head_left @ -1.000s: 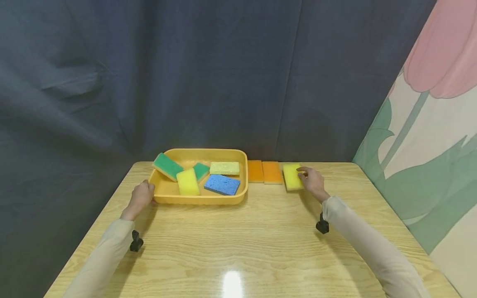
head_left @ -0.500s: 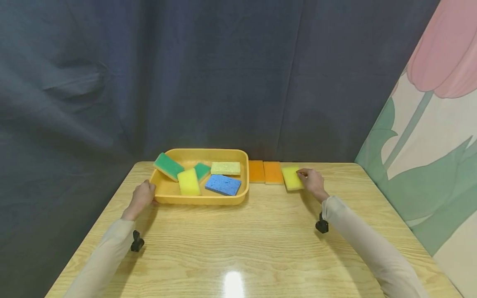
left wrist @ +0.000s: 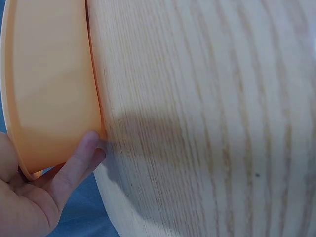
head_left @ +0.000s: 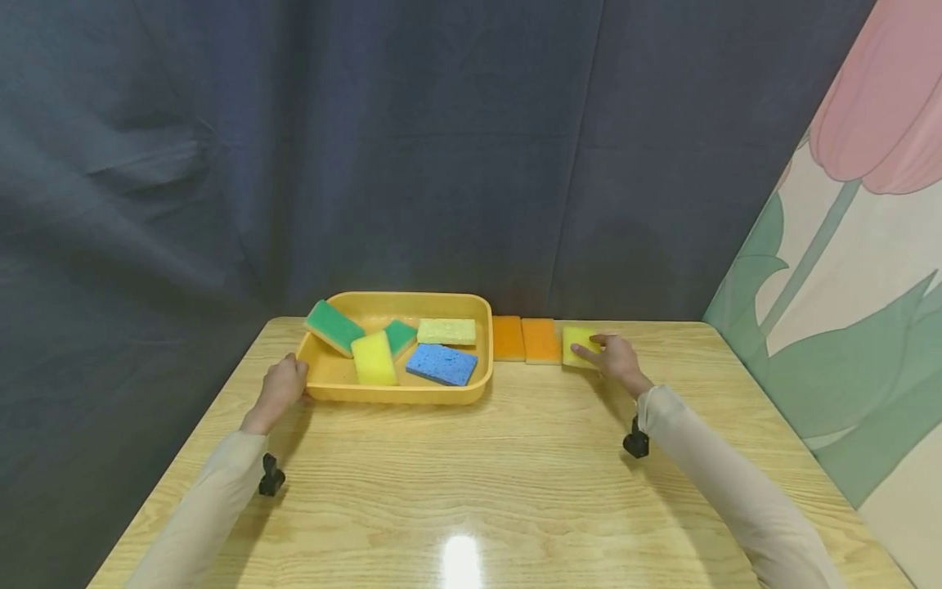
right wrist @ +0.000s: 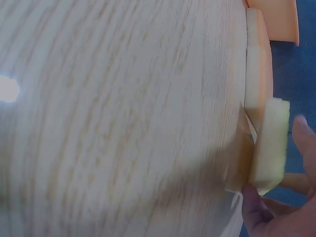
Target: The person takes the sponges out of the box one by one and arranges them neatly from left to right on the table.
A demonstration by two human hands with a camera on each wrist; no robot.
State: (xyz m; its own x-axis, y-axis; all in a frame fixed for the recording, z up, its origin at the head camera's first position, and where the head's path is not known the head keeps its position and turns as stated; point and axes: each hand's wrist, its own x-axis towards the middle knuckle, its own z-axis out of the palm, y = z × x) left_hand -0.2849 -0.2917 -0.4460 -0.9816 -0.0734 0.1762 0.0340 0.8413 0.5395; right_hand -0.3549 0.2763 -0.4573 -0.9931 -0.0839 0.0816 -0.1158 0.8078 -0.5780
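The right hand point(head_left: 616, 358) holds a yellow sponge point(head_left: 579, 344) at the far edge of the table point(head_left: 471, 491); fingers lie over its top and near side. In the head view the sponge looks flat, just beside the nearer of two orange sponges point(head_left: 540, 341), which sit between this hand and the tray. The right wrist view shows sth. the head cam does not: the yellow sponge point(right wrist: 270, 146) is pinched between thumb and fingers point(right wrist: 256, 210) and its one end seems a bit lifted against the orange sponges point(right wrist: 257, 74), but the pic is blurred, so if they touch I cannot tell.

The left hand point(head_left: 282, 390) grips the near left corner of the orange tray point(head_left: 397, 393). The head view gives only the back of this hand. The left wrist view shows the tray wall point(left wrist: 49, 89) from outside, w/ one finger point(left wrist: 81, 155) pressed to the wall low down where it meets the tabletop, and the rest of the hand curled around the corner.

Inside the tray, only the head view shows the contents: a green sponge point(head_left: 334, 327) leaning on the rim closest to the left hand, then a yellow one point(head_left: 374, 358), a 2nd green one point(head_left: 400, 336), a blue one point(head_left: 441, 365) and a pale yellow one point(head_left: 446, 331) toward the right-hand side.
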